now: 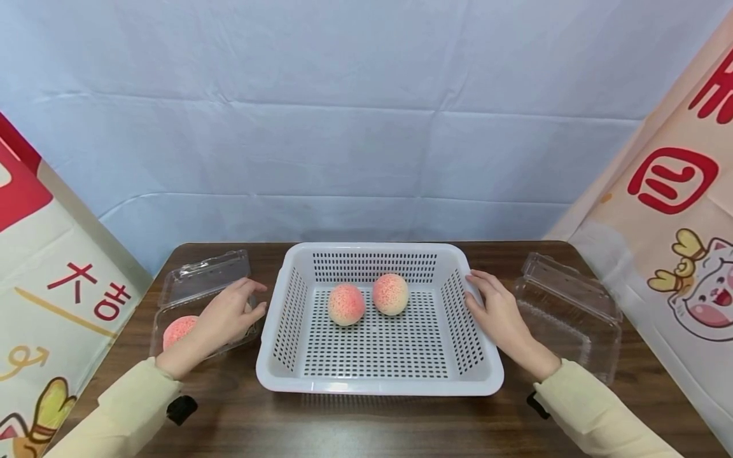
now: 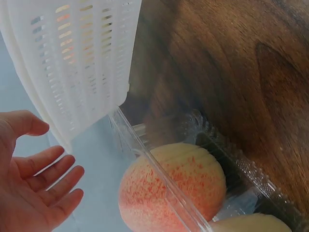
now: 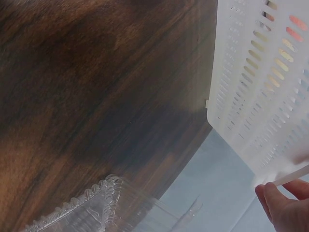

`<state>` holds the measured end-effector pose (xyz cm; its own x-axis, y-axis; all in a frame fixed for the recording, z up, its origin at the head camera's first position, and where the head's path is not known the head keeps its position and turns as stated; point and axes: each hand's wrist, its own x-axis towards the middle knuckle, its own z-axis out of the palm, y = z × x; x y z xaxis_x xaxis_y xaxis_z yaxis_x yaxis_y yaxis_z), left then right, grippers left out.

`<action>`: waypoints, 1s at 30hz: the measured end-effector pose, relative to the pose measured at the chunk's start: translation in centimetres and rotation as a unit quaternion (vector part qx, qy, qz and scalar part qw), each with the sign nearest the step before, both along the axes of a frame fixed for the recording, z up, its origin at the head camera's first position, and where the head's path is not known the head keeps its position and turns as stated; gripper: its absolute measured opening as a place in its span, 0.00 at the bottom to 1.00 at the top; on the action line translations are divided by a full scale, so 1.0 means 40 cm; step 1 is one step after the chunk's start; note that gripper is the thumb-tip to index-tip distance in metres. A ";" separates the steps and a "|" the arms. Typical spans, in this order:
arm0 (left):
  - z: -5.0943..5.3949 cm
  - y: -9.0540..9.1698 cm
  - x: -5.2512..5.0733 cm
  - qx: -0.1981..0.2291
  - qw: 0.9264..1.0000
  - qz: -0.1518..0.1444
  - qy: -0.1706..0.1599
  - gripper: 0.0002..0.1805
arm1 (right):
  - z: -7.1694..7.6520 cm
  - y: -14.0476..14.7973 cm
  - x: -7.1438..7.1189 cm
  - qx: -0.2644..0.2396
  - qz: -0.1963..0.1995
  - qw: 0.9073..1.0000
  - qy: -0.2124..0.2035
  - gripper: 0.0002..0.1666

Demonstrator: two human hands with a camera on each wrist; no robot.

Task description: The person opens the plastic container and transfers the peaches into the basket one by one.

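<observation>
Pale sleeve [image 1: 595, 407] nearest, white basket [image 1: 378, 385] touching the right hand [image 1: 504, 317]

Left hand [image 1: 229, 312] relaxed, fingers loosely bent, thumb apart. Right hand [image 1: 501, 318] gripping, fingers bent. Both sleeved forearms [image 1: 595, 407] reach forward.

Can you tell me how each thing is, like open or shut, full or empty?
White perforated basket: upright, holding two peaches
Those peaches: close together, not touching
Left clear clamshell: open, more peaches inside
Right clear clamshell: open, no peaches visible inside
Left hand: relaxed, gripping nothing
Right hand: gripping the basket
</observation>
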<state>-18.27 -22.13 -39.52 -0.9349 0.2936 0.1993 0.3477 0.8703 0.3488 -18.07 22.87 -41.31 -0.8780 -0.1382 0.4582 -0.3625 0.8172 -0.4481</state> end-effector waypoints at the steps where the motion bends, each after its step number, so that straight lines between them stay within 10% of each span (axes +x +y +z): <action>1: 0.001 -0.001 0.001 -0.003 1.000 0.000 0.002 0.16 | 0.000 0.000 0.000 0.001 -0.001 1.000 0.000 0.21; 30: 0.004 -0.048 0.004 -0.089 0.994 -0.047 0.042 0.17 | 0.005 0.000 0.001 0.003 0.000 1.000 -0.002 0.21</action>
<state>-18.13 -24.04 -39.37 -0.8835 0.4173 0.2128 0.4526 0.8776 0.1581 -18.03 22.87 -41.13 -0.8799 -0.1419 0.4535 -0.3613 0.8197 -0.4444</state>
